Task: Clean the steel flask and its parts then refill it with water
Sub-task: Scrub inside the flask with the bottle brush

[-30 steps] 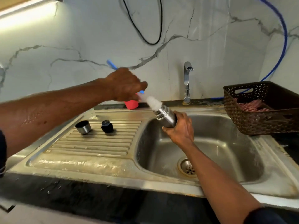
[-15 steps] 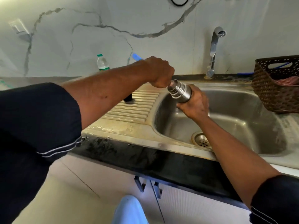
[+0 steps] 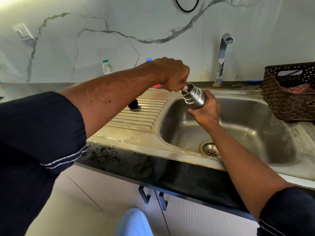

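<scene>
My right hand [image 3: 205, 109] grips the steel flask [image 3: 194, 97] by its body, tilted with its open mouth toward the upper left, over the left part of the sink basin [image 3: 238, 130]. My left hand [image 3: 172, 74] is a fist around a bottle brush; its blue handle tip [image 3: 149, 59] pokes out behind the wrist and the brush end goes down into the flask's mouth. A black flask stopper [image 3: 133, 105] lies on the ribbed drainboard [image 3: 136, 116], half hidden by my left forearm. The steel cup lid is hidden.
A chrome tap [image 3: 222, 55] stands behind the basin, with no water running. A brown woven basket [image 3: 289, 92] holding a red cloth sits at the sink's right. A small plastic bottle [image 3: 107, 67] and a red object [image 3: 156, 86] are at the back wall. The drain [image 3: 210, 149] is at the basin front.
The brush has been pushed from just outside the flask's mouth down inside it. The camera has tipped down and leftward, and my left forearm now covers the cup lid.
</scene>
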